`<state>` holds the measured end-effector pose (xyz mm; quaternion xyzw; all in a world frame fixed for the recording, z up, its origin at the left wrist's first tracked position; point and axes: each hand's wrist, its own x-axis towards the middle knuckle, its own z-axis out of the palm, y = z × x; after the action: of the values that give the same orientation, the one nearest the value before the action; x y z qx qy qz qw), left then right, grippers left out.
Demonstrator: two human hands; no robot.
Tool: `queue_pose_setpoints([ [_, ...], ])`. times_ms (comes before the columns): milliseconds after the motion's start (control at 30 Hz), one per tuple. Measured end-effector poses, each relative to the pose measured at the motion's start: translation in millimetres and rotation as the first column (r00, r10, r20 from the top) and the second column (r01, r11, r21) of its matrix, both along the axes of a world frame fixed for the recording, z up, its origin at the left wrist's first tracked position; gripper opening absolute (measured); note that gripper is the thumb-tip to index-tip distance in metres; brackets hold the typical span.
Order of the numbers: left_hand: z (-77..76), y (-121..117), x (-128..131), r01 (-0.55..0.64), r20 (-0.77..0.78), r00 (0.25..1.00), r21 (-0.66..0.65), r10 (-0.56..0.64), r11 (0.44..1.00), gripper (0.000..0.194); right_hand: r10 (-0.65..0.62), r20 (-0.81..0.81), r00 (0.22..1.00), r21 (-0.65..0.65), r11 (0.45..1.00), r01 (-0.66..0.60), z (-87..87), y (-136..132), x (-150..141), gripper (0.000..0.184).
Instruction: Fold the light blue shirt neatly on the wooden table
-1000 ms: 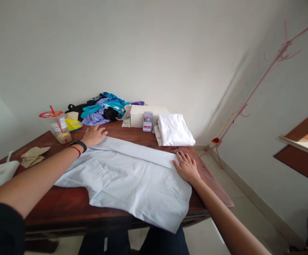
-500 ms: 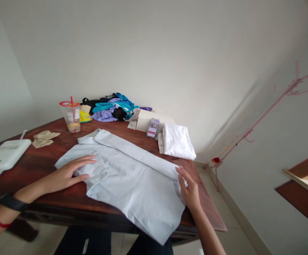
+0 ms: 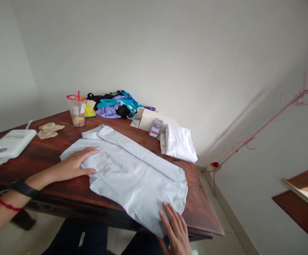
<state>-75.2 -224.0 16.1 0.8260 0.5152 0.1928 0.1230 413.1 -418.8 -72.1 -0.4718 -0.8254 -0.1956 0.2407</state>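
Pale shirt (image 3: pixel 140 177), lower centre, lies far side folded over, near side seemingly not yet; left hand (image 3: pixel 71 164), grip wide; right hand (image 3: pixel 176 230), grip unclear.

A clear plastic cup (image 3: pixel 74 108) with a red straw (image 3: pixel 79 94) is standing toward the back of the counter (image 3: pixel 201 207), and some yellow packet (image 3: pixel 89 112) is peeking out just beside it. A messy clothes pile (image 3: pixel 117 102) is slumping near the wall (image 3: pixel 170 53), right by a white box (image 3: pixel 144 120). Crumpled tan paper (image 3: pixel 49 131) and a chunky white device (image 3: pixel 13 143) are lying around on the left. Off right, a pink coat rack (image 3: pixel 272 119) is standing on the floor (image 3: pixel 229 226).
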Motion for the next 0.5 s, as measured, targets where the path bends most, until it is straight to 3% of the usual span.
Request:
queue_pose_setpoints([
  [200,13.1,-3.3,-8.5,-0.048,0.077,0.996,0.047,0.044,0.998,0.083,-0.021,-0.115,0.993,0.021,1.0,0.024,1.6,-3.4,-9.0,0.063],
  [367,18.0,-5.8,-26.1,-0.148,0.126,0.979,-0.115,0.162,0.982,0.096,-0.032,-0.176,0.984,0.077,0.996,0.046,-4.7,-10.1,-11.5,0.054],
  [500,19.6,-2.9,-33.5,-0.138,0.122,0.98,-0.169,0.16,0.976,0.094,0.037,-0.24,0.97,0.109,0.994,-0.011,-7.8,-12.5,-11.4,0.05],
])
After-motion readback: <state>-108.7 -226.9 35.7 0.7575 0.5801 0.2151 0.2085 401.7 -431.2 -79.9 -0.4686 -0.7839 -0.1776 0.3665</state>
